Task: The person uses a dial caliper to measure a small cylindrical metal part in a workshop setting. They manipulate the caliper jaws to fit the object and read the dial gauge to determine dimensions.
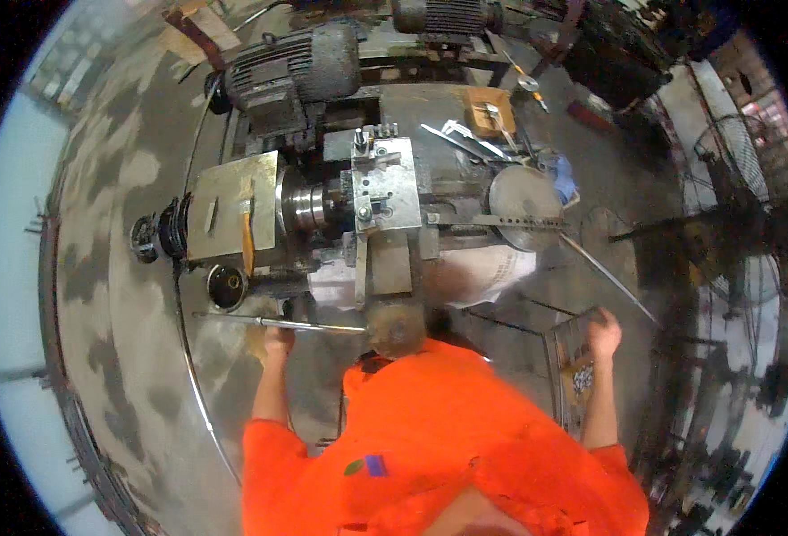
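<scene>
Both grips are unclear: I cannot tell whether the left hand, at the near edge of a metal rod, holds it. The right hand looks curled, well apart from the rod.

Grey floor, dark blotches across it, pale bluish wall at left

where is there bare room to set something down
The floor between the left wall and the machine looks open. The metal plate is bare left of the brush, above the small bar. It's crowded around the caliper and wooden box.
</scene>
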`<state>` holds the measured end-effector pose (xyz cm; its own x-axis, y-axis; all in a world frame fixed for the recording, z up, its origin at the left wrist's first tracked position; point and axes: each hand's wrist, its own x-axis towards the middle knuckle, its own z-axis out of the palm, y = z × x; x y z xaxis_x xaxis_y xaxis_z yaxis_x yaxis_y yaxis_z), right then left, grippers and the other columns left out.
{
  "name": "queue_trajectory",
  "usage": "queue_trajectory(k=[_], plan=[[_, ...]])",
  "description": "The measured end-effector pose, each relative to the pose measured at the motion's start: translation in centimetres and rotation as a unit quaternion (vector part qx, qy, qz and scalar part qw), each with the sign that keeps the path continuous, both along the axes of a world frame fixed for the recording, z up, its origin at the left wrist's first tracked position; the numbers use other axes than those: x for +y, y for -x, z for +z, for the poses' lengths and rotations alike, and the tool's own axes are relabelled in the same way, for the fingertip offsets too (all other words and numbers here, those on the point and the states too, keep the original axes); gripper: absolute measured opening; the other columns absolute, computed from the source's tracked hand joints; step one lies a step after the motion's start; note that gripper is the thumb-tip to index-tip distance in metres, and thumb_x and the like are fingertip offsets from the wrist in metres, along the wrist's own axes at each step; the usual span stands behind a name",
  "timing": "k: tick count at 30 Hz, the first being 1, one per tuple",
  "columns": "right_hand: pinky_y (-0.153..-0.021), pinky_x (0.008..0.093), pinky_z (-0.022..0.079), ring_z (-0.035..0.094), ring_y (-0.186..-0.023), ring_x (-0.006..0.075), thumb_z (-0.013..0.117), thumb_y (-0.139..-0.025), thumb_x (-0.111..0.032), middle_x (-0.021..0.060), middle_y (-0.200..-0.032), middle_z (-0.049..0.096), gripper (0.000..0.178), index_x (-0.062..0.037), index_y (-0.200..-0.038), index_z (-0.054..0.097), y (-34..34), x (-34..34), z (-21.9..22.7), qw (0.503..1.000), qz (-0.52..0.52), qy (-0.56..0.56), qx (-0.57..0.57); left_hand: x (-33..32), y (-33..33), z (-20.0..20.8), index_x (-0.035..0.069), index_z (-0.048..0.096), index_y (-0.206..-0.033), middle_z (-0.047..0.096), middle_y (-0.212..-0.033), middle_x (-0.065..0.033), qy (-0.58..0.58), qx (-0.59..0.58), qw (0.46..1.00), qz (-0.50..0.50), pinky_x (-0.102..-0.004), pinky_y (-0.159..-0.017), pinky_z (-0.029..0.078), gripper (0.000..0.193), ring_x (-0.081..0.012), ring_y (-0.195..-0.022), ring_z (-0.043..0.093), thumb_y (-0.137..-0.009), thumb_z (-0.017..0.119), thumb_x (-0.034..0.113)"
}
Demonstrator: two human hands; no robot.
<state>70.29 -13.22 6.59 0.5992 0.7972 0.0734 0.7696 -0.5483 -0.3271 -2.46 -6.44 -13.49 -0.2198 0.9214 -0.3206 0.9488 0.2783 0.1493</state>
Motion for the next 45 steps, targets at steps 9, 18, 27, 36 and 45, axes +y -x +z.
queue_trajectory(k=[9,18,27,36,45], plan=[[-0.097,0.0447,0.029,0.046,-0.109,0.0307,0.062,-0.055,-0.020,0.0125,-0.121,0.050,0.068,-0.0058,-0.120,0.048,-10.1,7.1,-4.5,0.987,0.113,0.063,-0.090,-7.7,-8.2,14.8,0.007,0.068,-0.076,0.063,-0.077,-0.0188,-0.001,0.089,0.958,0.272,-0.0416,-0.068,0.049,0.025,-0.0348,-0.074,0.062,-0.072,0.059,0.030],[-0.088,0.0437,0.036,0.051,-0.099,0.0272,0.063,-0.055,-0.024,0.0043,-0.113,0.055,0.052,-0.0165,-0.107,0.058,-16.7,11.7,-6.4,0.953,0.166,0.100,-0.232,-19.7,-10.4,16.2,0.004,0.068,-0.080,0.063,-0.076,-0.0175,-0.080,0.023,0.940,0.330,-0.0344,-0.069,0.048,0.019,-0.0287,-0.074,0.063,-0.066,0.056,0.009],[-0.097,0.0478,0.029,0.041,-0.116,0.0246,0.071,-0.058,-0.026,0.0025,-0.125,0.048,0.055,-0.0187,-0.111,0.058,-17.9,19.4,-4.7,0.958,0.080,0.149,-0.232,-13.7,-10.0,20.6,0.001,0.064,-0.093,0.065,-0.083,-0.0147,-0.093,-0.023,0.950,0.298,-0.0314,-0.072,0.048,0.024,-0.0242,-0.078,0.064,-0.071,0.057,0.007],[-0.098,0.0423,0.031,0.035,-0.121,0.0331,0.056,-0.060,-0.019,0.0109,-0.135,0.037,0.047,0.0042,-0.101,0.059,-11.3,16.5,-2.2,0.973,0.190,-0.058,-0.116,-17.1,1.0,22.0,0.001,0.064,-0.096,0.065,-0.079,-0.0151,-0.237,0.001,0.924,0.301,-0.0320,-0.066,0.048,0.030,-0.0233,-0.068,0.063,-0.069,0.055,0.010],[-0.068,0.0255,0.043,0.052,-0.067,0.0170,0.052,-0.059,-0.003,0.0051,-0.075,0.059,0.056,-0.0148,-0.113,0.059,9.6,22.6,11.5,0.930,0.268,-0.142,0.208,-19.9,10.1,23.6,0.004,0.062,-0.100,0.062,-0.095,-0.0150,-0.319,0.111,0.886,0.319,-0.0367,-0.075,0.046,0.026,-0.0282,-0.087,0.059,-0.076,0.058,0.014]])
